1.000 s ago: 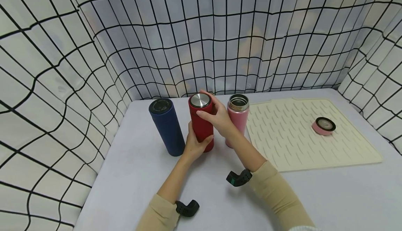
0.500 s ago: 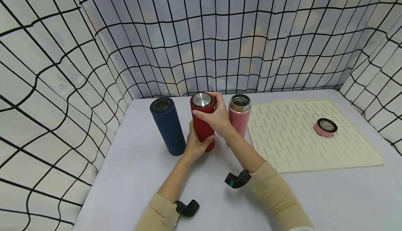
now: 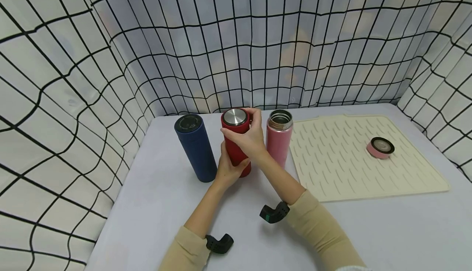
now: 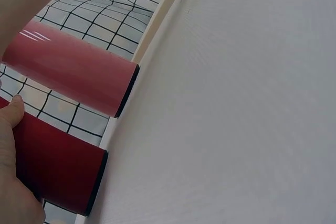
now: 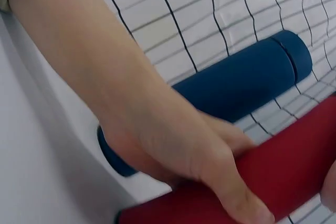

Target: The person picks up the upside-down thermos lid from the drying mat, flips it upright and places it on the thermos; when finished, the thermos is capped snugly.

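In the head view, the red flask (image 3: pixel 236 144) is held upright on the table (image 3: pixel 169 205), between the blue flask (image 3: pixel 195 148) on its left and the pink flask (image 3: pixel 278 138) on its right. Its lower body is gripped by the left hand (image 3: pixel 228 168), and its lid (image 3: pixel 235 119) is clasped by the curled fingers of the right hand (image 3: pixel 248 138). The lid is judged to be seated; its removal is left to do. The pink flask stands uncapped, its pink lid (image 3: pixel 380 147) lying on the cream mat (image 3: pixel 339 168) far right. The red flask is closely flanked.

In the left wrist view, the red flask (image 4: pixel 58 174) is seen gripped by the left hand (image 4: pixel 13 182), the pink flask (image 4: pixel 68 74) just beside it.

In the right wrist view, the left hand (image 5: pixel 173 140) is wrapped round the red flask (image 5: pixel 252 192), the blue flask (image 5: pixel 231 90) behind; the right hand itself is barely shown.
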`<state>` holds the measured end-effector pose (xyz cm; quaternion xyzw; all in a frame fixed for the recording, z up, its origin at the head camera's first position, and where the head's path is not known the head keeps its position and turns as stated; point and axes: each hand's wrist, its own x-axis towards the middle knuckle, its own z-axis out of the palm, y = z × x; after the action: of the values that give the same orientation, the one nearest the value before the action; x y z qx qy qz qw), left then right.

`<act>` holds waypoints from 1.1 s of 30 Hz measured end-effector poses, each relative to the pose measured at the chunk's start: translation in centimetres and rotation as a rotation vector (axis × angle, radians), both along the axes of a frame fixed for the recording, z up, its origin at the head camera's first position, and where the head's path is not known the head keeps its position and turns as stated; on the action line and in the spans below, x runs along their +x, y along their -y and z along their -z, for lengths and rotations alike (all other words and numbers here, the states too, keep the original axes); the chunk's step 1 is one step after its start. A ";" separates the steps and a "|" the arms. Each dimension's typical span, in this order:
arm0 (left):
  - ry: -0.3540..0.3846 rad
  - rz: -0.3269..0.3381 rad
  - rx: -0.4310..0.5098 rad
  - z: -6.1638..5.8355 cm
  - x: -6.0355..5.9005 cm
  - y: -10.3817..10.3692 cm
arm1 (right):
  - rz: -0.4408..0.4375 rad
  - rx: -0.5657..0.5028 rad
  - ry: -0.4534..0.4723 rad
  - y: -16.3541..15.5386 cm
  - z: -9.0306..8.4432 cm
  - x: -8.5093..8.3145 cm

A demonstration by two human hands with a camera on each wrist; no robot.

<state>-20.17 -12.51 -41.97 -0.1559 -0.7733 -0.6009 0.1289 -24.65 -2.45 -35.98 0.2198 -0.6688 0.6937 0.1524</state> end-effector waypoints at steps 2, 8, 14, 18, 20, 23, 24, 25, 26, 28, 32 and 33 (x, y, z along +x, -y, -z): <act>0.017 0.007 0.007 0.0 0.1 0.0 | -0.114 -0.020 0.039 -0.6 0.1 -0.2; 0.037 0.018 0.045 0.9 -0.5 0.1 | -0.314 -0.069 0.103 -1.9 0.3 -0.6; 0.000 -0.040 -0.014 3.0 -1.8 0.3 | -0.242 -0.078 0.086 -1.7 0.4 -0.7; -0.052 -0.081 -0.049 3.4 -1.8 0.3 | -0.195 -0.097 0.082 -1.2 0.3 -0.4; -0.062 -0.094 -0.058 3.4 -1.8 0.3 | -0.179 -0.101 0.080 -1.0 0.2 -0.2; -0.055 -0.089 -0.056 3.3 -1.7 0.4 | -0.154 -0.103 0.074 -0.8 -0.1 0.1; -0.048 -0.087 -0.055 3.2 -1.8 0.4 | -0.144 -0.101 0.069 -0.7 -0.4 0.4; -0.039 -0.087 -0.056 3.1 -1.7 0.4 | -0.131 -0.096 0.066 -0.7 -0.7 0.8; -0.030 -0.083 -0.051 3.1 -1.7 0.4 | -0.117 -0.090 0.063 -0.6 -0.9 1.0; -0.015 -0.075 -0.043 3.0 -1.8 0.4 | -0.094 -0.077 0.051 -0.5 -1.4 1.6; -0.006 -0.062 -0.024 3.0 -1.8 0.4 | -0.066 -0.062 0.033 -0.4 -1.9 2.0; -0.005 -0.061 -0.022 3.0 -1.8 0.4 | -0.062 -0.059 0.029 -0.4 -1.9 2.1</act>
<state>-22.01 -12.89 -45.00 -0.1351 -0.7840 -0.5877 0.1474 -22.57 -2.02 -34.10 0.2257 -0.6431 0.7206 0.1274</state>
